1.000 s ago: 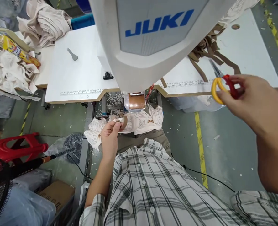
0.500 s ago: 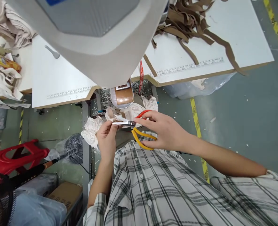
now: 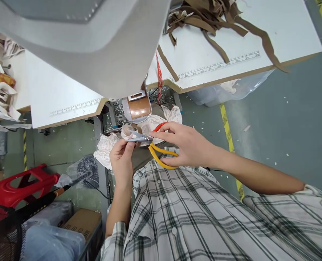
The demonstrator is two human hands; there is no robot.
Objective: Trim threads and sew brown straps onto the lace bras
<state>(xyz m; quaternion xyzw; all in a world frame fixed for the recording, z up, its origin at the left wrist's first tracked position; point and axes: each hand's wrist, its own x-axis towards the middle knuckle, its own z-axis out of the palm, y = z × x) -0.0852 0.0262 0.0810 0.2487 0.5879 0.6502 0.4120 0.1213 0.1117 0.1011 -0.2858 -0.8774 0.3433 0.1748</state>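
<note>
My left hand [image 3: 122, 156] is just left of the scissors [image 3: 149, 139], thumb and forefinger drawn close together at the blade tips; from here I can't tell whether fabric sits between them. With the blades parted so near, a slip could nick a fingertip. The white lace garment [image 3: 154, 124] lies beneath and just beyond the scissors, and its loose folds could get caught in a cut. My right hand [image 3: 186, 145], right of the scissors, is half curled around their handles; a slack grip could let the points wander.

Around the scissors: well left, a red stool [image 3: 27, 181]; beyond and left, a white desk [image 3: 52, 94], partly blocked from me by the machine head [image 3: 95, 54]; beyond and right, brown strips [image 3: 212, 25].
</note>
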